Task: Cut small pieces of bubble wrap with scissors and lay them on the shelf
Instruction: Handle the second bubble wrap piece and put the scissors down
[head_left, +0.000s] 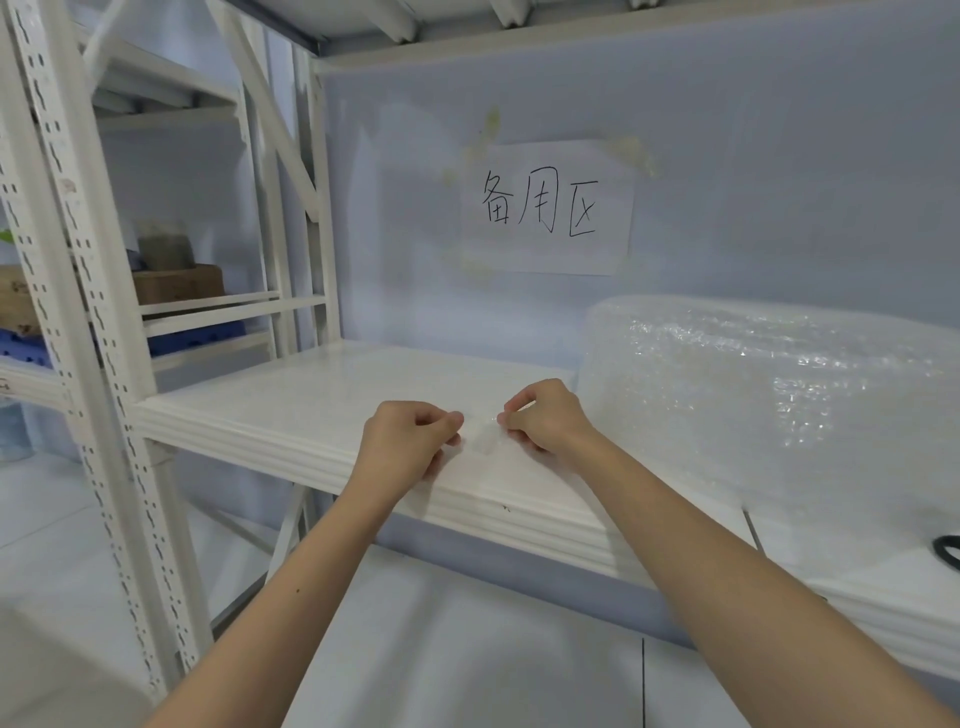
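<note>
A small clear piece of bubble wrap (483, 432) is stretched between my two hands just above the white shelf (322, 395), near its front edge. My left hand (410, 441) pinches its left end with curled fingers. My right hand (545, 415) pinches its right end. A big roll of bubble wrap (769, 400) lies on the shelf to the right, close behind my right hand. The black handle of the scissors (948, 555) shows at the far right edge, lying on the shelf; the blades are out of frame.
A paper sign with handwritten characters (545, 208) is taped to the back wall. White perforated uprights (88, 291) stand at the left, with cardboard boxes (176, 283) and a blue crate (197, 335) on the neighbouring rack. Another shelf runs overhead.
</note>
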